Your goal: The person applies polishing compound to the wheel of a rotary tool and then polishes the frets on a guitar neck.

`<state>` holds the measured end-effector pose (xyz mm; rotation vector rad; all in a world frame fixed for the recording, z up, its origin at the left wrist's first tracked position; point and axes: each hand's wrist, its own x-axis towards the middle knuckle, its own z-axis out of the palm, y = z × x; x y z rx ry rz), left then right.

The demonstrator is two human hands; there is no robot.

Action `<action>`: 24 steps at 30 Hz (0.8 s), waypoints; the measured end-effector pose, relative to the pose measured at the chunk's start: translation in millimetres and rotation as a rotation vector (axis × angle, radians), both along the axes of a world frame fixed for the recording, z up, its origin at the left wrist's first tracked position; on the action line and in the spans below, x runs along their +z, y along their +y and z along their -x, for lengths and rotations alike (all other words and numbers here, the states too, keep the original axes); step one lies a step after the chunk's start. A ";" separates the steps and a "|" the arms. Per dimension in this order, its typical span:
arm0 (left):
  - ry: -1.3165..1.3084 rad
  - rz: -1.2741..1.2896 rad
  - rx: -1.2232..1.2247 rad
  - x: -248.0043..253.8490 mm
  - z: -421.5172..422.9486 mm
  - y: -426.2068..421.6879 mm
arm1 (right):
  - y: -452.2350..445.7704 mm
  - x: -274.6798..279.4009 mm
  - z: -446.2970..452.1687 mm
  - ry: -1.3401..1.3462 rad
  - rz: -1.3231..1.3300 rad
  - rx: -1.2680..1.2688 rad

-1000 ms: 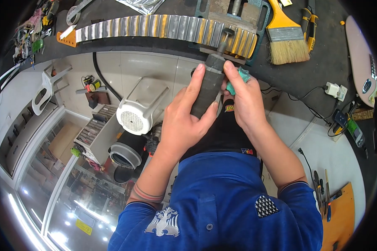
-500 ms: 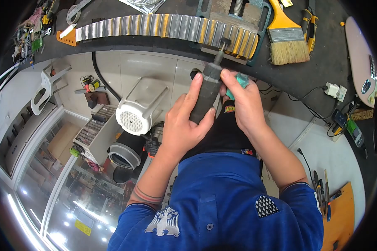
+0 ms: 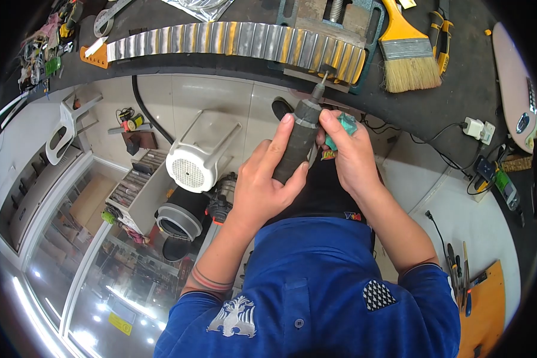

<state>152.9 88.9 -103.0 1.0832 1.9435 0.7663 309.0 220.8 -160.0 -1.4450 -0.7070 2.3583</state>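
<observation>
My left hand (image 3: 262,173) is wrapped round a dark rotary tool (image 3: 299,142), with its index finger stretched along the body. The tool's thin bit (image 3: 324,77) points away from me, near the lower edge of a long, curved, ridged metal strip (image 3: 253,43). Grey and yellow-brown bands run across that strip. Between the fingers of my right hand (image 3: 357,152) is a turquoise-green lump (image 3: 343,127), partly hidden; what it is I cannot make out. My right thumb lies against the tool's front end.
A bench vise (image 3: 340,21) stands under the strip's right end. On the dark bench (image 3: 382,107) lie a wide paintbrush (image 3: 407,51), pliers (image 3: 440,42) and an orange-handled piece (image 3: 94,53). Below are a white stool (image 3: 191,169) and a black bin (image 3: 179,221). Cables (image 3: 447,152) hang at right.
Both hands have shifted slightly toward me with the rotary tool. Its bit has moved from over the ridged strip to the strip's lower edge.
</observation>
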 end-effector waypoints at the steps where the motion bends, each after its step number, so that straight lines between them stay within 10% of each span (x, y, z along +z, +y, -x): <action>1: 0.005 -0.005 0.000 0.1 -0.6 2.1 | 1.3 0.0 0.0 0.009 -0.004 -0.003; 24: -0.026 0.033 0.043 5.9 -2.1 12.5 | 10.8 0.9 4.1 -0.012 -0.061 0.014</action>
